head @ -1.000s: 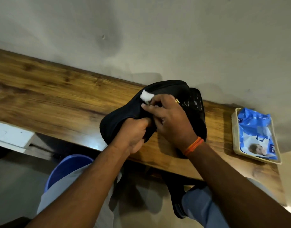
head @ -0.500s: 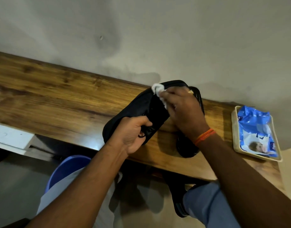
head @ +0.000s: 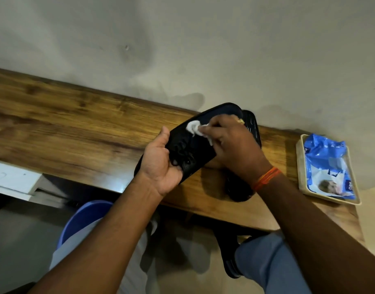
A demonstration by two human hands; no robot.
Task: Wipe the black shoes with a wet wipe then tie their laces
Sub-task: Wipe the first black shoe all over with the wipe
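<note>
A black shoe (head: 200,145) is held tilted above the wooden table (head: 76,128), its laced top facing me. My left hand (head: 159,164) grips it at the heel end, thumb along the left side. My right hand (head: 231,145) pinches a crumpled white wet wipe (head: 194,127) and presses it on the shoe's toe area. The second black shoe (head: 251,128) lies on the table behind and under my right hand, mostly hidden.
A cream tray (head: 301,166) with a blue wet-wipe pack (head: 328,166) sits at the table's right end. The wall runs close behind the table. A blue bin (head: 85,215) stands on the floor below, beside my knees.
The shoe has been turned so its laced top faces me. My left hand shifted its grip to the heel side, and the wipe moved over the toe area.
</note>
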